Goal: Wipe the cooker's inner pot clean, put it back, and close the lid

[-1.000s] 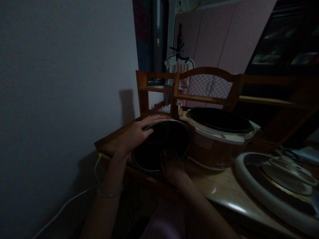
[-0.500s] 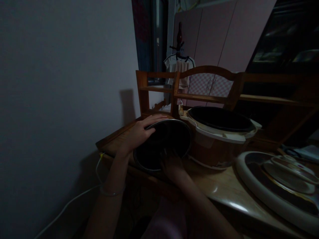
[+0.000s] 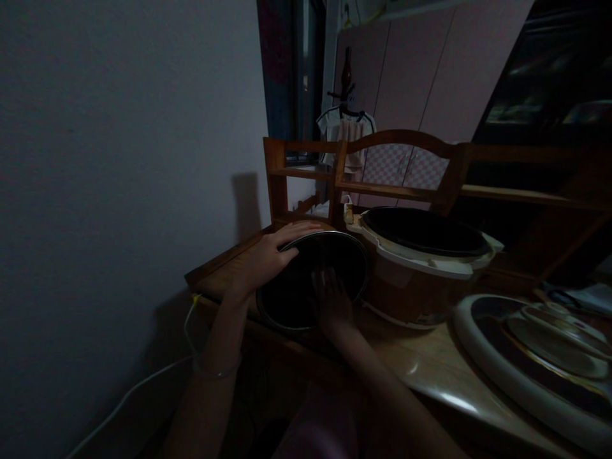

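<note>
The round black pot (image 3: 291, 290) with a thin silvery rim is near the front edge of the wooden bench (image 3: 406, 354), ahead of you and just beside the cooker. It is tipped well over, its mouth facing you and angled somewhat upward. The axis from mouth to base therefore runs away from you; the base is hidden, so the exact tilt cannot be read. The rim shows as an oval, its longer line rising toward your right.

Your left hand (image 3: 262, 260) has the upper left of the rim in its grip, partly closed: thumb on the inner side, fingers laid along the outer side. A thin pale bracelet (image 3: 217, 375) circles that wrist. Your right hand (image 3: 333, 306) reaches into the mouth, back of the hand toward you, fingers extended and slightly apart. The interior is too dark to tell whether this grip has hold of anything or touches the wall.

To the right, the brown-and-white cooker body (image 3: 406, 293) stands upright, its dark opening upward. Farther right, the broad oval lid (image 3: 530, 357), pale-edged with a dark band, lies near it on the bench.
</note>
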Motion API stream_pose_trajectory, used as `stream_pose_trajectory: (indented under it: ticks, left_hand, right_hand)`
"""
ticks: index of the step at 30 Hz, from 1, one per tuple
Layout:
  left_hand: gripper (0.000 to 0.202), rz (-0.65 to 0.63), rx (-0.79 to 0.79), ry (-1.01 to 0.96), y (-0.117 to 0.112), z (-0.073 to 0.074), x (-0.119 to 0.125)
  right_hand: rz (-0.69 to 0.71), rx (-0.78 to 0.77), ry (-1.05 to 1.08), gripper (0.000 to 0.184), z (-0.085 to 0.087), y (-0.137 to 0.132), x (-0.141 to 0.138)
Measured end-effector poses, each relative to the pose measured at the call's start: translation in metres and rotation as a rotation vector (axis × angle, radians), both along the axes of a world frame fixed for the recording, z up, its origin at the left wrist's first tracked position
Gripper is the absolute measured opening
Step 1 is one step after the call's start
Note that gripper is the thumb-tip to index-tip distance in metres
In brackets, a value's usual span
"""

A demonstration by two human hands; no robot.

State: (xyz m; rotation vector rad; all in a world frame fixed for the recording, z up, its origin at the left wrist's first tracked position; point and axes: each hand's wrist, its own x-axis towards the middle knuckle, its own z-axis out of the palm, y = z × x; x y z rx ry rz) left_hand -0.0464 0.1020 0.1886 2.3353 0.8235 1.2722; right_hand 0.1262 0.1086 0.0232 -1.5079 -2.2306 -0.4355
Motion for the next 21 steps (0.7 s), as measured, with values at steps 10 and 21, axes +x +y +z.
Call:
stream_pose_trajectory:
  ticks: [10,21]
  left_hand:
    - [0.058,0.002,-0.006,0.012,-0.002,0.002,0.001]
    - [0.063,-0.002,0.006,0.015,-0.001,0.002,0.001]
  right_hand:
    - [-0.137,0.004,0.16,0.07,-0.009,0.035,-0.012]
    - [0.082,-0.19,-0.103,0.037,0.002,0.002,-0.028]
